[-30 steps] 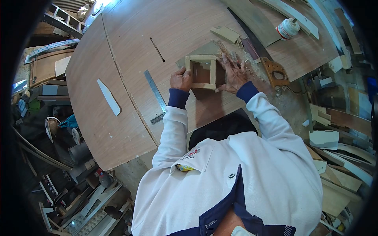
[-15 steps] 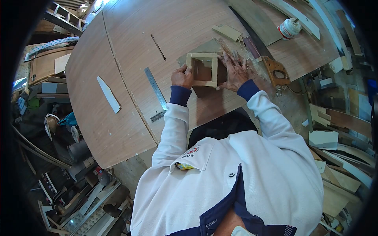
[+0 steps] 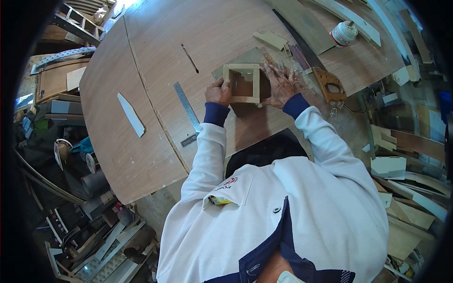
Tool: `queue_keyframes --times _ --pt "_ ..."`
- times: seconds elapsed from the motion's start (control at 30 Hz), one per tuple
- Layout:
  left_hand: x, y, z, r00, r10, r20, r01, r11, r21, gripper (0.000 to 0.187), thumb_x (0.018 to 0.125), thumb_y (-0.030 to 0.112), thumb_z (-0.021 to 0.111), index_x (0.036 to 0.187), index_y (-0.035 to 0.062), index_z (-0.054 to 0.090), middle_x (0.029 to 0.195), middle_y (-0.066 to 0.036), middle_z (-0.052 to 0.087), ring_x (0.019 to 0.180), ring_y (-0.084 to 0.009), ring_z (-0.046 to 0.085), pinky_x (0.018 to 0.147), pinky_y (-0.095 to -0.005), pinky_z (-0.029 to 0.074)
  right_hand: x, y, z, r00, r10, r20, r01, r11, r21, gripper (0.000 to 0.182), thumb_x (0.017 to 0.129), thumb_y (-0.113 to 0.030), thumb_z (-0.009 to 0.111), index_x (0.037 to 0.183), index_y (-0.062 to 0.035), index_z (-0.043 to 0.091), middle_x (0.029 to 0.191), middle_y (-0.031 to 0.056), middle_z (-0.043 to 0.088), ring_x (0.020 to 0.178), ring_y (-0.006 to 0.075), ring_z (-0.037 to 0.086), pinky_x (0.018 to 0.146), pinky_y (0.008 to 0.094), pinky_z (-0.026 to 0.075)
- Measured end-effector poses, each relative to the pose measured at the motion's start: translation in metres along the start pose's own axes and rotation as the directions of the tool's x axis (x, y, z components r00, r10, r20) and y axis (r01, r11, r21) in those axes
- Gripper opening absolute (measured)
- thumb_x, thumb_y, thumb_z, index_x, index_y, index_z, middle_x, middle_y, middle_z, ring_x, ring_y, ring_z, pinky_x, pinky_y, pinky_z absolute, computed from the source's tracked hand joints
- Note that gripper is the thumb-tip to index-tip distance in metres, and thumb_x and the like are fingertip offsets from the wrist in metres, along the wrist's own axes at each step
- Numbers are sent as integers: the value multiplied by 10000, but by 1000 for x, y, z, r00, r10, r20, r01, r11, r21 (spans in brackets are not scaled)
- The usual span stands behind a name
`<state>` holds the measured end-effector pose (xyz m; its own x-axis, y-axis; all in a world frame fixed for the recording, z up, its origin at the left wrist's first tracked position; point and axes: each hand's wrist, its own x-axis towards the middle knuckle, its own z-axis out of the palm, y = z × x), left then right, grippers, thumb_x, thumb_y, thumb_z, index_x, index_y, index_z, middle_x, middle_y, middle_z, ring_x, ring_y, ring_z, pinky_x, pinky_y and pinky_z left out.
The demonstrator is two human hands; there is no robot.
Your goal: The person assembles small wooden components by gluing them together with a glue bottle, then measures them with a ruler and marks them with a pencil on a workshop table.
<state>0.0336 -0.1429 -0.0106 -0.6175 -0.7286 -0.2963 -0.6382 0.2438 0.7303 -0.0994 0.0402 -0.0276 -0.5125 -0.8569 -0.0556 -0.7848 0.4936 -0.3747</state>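
A small open wooden box frame (image 3: 256, 85) stands near the front edge of the wood-topped table (image 3: 160, 56). My left hand (image 3: 218, 91) grips its left side, thumb on the rim and fingers closed around the edge. On the other side, my right hand (image 3: 280, 86) lies against the box with its fingers spread, the palm side hidden. Beneath the far side of the box a flat greenish board (image 3: 245, 56) shows. Beside my right hand is a handsaw with a wooden handle (image 3: 329, 86), near scattered sawdust.
Left of the box lie a metal try square (image 3: 186, 107), a pencil-like dark stick (image 3: 189, 58) and a pale pointed strip (image 3: 130, 114). A white glue bottle (image 3: 344, 34), wood offcuts (image 3: 271, 39) and long boards (image 3: 309, 26) occupy the far right.
Both hands stay at the box in nearly the same pose. The whole view has shifted very slightly.
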Motion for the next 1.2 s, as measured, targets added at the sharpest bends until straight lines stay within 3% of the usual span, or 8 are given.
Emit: queue_keyframes --times 0.13,0.33,0.6,0.9,0.97,1.03,1.1,1.2 --pt "5 -12 11 973 134 -187 -121 990 77 336 816 318 576 1025 82 691 872 -217 670 837 -353 661 746 -381 509 1 -1 -3 1000 6 20 -5 1000 -15 1232 478 -602 814 1451 -134 219 1489 61 289 1379 219 259 1009 748 158" --pt "-3 -12 5 995 32 -96 -40 996 -82 299 799 334 601 950 100 712 829 -191 675 798 -345 663 716 -382 511 -2 -6 -13 997 23 67 -19 999 -50 1210 520 -613 791 1454 -115 206 1488 69 295 1385 233 250 1024 740 125" --pt "9 -10 -4 990 -137 31 133 985 112 344 803 437 632 933 135 733 869 -143 698 839 -315 669 775 -381 516 -1 -2 -6 999 13 49 -10 998 -65 1207 515 -634 778 1454 -128 213 1497 70 277 1393 240 235 1033 735 106" --pt "9 -13 -4 995 -100 26 96 989 114 364 794 467 628 921 143 737 841 -123 702 820 -311 670 764 -384 514 -1 -11 -23 987 54 151 -42 996 -83 1242 510 -613 802 1472 -159 161 1489 143 256 1389 321 222 1063 688 122" --pt "7 -18 0 995 -98 3 97 993 66 367 791 465 631 917 138 738 834 -128 702 816 -310 671 763 -385 513 -4 -11 -18 993 60 102 -53 996 -70 1153 566 -580 791 1458 -143 205 1459 54 357 1397 244 220 1035 727 103" --pt "2 -15 1 995 -100 -21 101 995 15 369 787 463 633 912 132 739 827 -133 701 811 -310 672 761 -387 512 -3 -4 -5 999 26 37 -23 997 -75 1124 578 -565 788 1455 -148 221 1439 48 388 1391 242 230 1035 722 108" --pt "-2 -13 2 995 -35 -94 35 999 -2 362 823 368 648 924 28 723 706 -119 687 655 -166 645 624 -304 491 -7 -4 -3 1000 -9 -22 8 997 -82 1095 591 -550 784 1452 -153 236 1419 42 419 1386 239 239 1034 717 113" --pt "-2 -15 3 991 -50 -126 54 998 32 367 821 363 657 909 12 720 708 -123 686 658 -161 643 619 -304 489 -18 -7 -6 1000 15 -4 -15 998 -57 924 613 -486 778 1385 -159 392 1393 25 448 1361 239 277 1065 668 114"
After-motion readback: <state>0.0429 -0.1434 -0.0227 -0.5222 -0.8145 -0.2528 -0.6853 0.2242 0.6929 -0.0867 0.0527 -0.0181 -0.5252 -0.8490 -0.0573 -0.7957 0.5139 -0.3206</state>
